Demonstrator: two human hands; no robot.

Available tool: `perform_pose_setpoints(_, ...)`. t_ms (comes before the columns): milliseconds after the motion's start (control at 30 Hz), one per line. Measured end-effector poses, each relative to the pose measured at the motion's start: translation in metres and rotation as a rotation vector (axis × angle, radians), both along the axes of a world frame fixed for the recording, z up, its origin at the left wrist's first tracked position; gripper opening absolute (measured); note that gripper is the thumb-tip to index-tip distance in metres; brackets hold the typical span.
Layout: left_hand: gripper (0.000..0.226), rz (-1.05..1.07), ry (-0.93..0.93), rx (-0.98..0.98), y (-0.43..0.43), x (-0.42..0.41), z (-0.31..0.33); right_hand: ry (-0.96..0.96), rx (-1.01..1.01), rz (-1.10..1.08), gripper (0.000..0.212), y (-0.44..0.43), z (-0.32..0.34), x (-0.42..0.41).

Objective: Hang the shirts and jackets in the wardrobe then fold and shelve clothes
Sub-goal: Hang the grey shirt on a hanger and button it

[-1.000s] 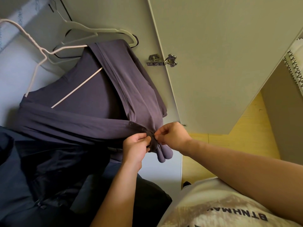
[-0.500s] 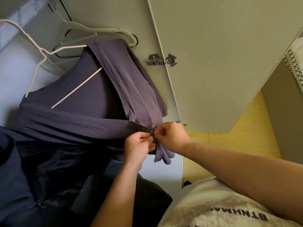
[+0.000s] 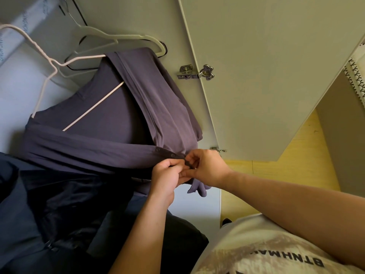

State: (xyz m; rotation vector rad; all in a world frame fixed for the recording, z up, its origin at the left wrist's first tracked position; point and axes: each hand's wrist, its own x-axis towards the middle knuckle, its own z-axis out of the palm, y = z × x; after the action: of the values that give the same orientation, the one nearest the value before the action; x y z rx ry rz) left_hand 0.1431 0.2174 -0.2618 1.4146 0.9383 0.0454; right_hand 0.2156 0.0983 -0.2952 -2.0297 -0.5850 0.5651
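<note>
Purple shirt (image 3: 110, 119) on hanger (image 3: 49, 62), left hand (image 3: 165, 179) and right hand (image 3: 207, 168) pinching its button placket

Matt purple cloth shirt (image 3: 122, 117); shiny metal hinge (image 3: 195, 72); smooth matt door (image 3: 266, 72)

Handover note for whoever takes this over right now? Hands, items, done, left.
Left hand: pinches the front edge of the purple-grey button-front shirt.
Right hand: pinches the same edge from the other side.
The shirt is on a pale pink wire hanger in the wardrobe, beside a dark navy jacket; a bare white plastic hanger sits behind.
Done: shirt on hanger; two snaps beside the hands look closed.
Left: fasten the one at the fingertips, then fold and shelve.
</note>
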Motion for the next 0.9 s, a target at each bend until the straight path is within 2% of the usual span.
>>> perform_pose_setpoints(133, 0.011, -0.020, -0.003, 0.057, 0.002, 0.001, -0.005, 0.073, 0.016, -0.063, 0.006, 0.001, 0.002, 0.004)
perform_pose_setpoints(333, 0.018, -0.060, -0.023, 0.162, 0.010, -0.006, -0.014, 0.167, 0.046, -0.072, 0.012, 0.003, 0.004, 0.006)
perform_pose_setpoints(400, 0.024, -0.105, -0.055, 0.218, 0.011, -0.009, -0.016, 0.282, 0.099, -0.116, 0.012, 0.002, 0.003, 0.006)
perform_pose_setpoints(533, 0.028, -0.192, -0.111, 0.360, 0.012, -0.009, -0.017, 0.651, 0.272, -0.182, 0.013, -0.001, 0.006, 0.004)
perform_pose_setpoints(700, 0.025, -0.244, -0.137, 0.397, 0.014, -0.007, -0.018, 1.002, 0.421, -0.234, 0.013, -0.007, 0.008, 0.005)
perform_pose_setpoints(767, 0.020, -0.244, -0.130, 0.377, 0.014, -0.007, -0.018, 1.025, 0.429, -0.250, 0.012, -0.008, 0.008, 0.006)
perform_pose_setpoints(900, 0.021, -0.184, -0.142, 0.180, 0.010, -0.004, -0.019, 0.955, 0.387, -0.266, 0.006, -0.009, 0.008, 0.008)
